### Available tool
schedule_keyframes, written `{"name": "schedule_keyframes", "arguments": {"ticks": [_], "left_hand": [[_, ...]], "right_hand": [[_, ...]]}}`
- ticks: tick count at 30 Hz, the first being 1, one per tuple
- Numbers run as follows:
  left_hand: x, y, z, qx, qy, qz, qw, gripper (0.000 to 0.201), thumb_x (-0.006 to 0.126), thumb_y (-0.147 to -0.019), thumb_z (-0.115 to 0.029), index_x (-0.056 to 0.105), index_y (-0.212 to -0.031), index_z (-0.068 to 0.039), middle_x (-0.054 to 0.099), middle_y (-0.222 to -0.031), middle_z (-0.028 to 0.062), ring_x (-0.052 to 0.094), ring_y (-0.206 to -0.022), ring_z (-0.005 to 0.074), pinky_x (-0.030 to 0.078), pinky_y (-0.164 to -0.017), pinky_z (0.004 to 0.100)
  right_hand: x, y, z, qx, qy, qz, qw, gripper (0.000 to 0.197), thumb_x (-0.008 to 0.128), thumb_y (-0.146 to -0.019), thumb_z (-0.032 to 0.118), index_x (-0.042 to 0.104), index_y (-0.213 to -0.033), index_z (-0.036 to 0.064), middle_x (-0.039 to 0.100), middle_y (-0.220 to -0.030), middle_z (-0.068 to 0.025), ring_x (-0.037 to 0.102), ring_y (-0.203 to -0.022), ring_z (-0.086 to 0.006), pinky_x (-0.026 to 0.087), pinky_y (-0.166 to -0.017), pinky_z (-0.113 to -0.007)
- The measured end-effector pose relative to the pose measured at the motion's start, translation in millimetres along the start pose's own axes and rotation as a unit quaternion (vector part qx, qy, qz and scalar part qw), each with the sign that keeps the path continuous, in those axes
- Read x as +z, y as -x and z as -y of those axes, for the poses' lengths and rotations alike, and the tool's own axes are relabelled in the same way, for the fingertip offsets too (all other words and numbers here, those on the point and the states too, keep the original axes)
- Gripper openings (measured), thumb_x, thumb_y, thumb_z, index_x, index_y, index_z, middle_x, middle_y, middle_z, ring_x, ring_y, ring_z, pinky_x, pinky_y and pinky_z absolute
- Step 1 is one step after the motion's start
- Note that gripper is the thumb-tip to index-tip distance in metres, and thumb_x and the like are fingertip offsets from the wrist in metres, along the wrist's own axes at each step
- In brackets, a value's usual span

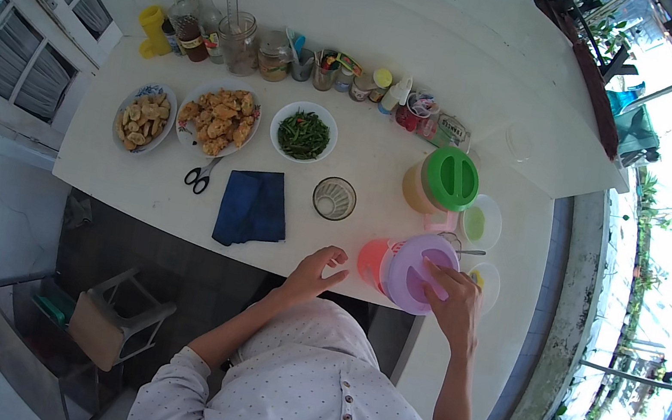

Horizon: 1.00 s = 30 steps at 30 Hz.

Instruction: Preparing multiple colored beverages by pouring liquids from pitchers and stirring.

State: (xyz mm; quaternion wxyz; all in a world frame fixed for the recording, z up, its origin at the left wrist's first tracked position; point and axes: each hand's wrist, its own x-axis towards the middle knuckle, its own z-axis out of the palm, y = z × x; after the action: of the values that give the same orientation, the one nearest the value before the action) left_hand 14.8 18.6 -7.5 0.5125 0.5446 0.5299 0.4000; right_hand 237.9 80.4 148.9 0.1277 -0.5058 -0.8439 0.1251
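Note:
Near the table's front edge stands a pink pitcher (371, 263) with a round purple lid (409, 273). My right hand (454, 302) is on top of this lid, its thumb and fingers gripping the raised part in the middle. To the left of the pitcher my left hand (315, 273) hovers at the table edge, fingers apart and holding nothing. An upright clear drinking glass (334, 199) stands beyond it. Behind the pink pitcher is a second pitcher with a green lid (451, 179); it holds something light brown.
A folded dark blue cloth (253, 208) and black-handled scissors (198, 178) lie to the left. Farther back are plates of fried food (217, 118), sliced pieces (142, 120) and green vegetables (304, 134). Bottles and jars (239, 43) line the wall. White bowls (484, 222) flank the pitchers.

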Motion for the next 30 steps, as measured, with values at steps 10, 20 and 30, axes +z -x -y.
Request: {"name": "schedule_keyframes", "arguments": {"ticks": [10, 20, 30], "left_hand": [[0.3, -5.1, -5.3, -0.009, -0.009, 0.007, 1.0, 0.03, 0.059, -0.079, -0.022, 0.049, -0.1, -0.003, 0.055, -0.095, 0.0089, 0.054, -0.087, 0.0209, 0.044, -0.073, 0.0305], [1.0, -9.9, -7.3, -0.026, -0.008, 0.013, 1.0, 0.03, 0.059, -0.079, -0.023, 0.049, -0.1, -0.004, 0.055, -0.095, 0.0091, 0.054, -0.086, 0.0213, 0.044, -0.07, 0.0301], [5.0, -17.0, -7.6, 0.003, -0.013, 0.015, 1.0, 0.029, 0.059, -0.079, -0.023, 0.049, -0.099, -0.003, 0.056, -0.093, 0.0103, 0.054, -0.086, 0.0206, 0.043, -0.076, 0.0304]], "right_hand": [[0.0, -2.4, -0.1, 0.004, 0.002, 0.001, 1.0, 0.04, 0.066, -0.061, 0.006, 0.064, -0.099, 0.0173, 0.064, -0.085, -0.004, 0.059, -0.068, -0.0221, 0.049, -0.063, -0.032], [6.0, -1.9, -5.7, -0.004, -0.001, 0.004, 1.0, 0.041, 0.067, -0.06, 0.007, 0.063, -0.099, 0.0176, 0.063, -0.085, -0.0032, 0.058, -0.067, -0.0223, 0.049, -0.062, -0.032], [17.8, 18.9, -18.2, 0.079, -0.153, -0.11, 0.979, 0.041, 0.068, -0.065, 0.006, 0.061, -0.104, 0.0113, 0.06, -0.094, -0.0096, 0.057, -0.082, -0.0205, 0.046, -0.072, -0.031]]}}
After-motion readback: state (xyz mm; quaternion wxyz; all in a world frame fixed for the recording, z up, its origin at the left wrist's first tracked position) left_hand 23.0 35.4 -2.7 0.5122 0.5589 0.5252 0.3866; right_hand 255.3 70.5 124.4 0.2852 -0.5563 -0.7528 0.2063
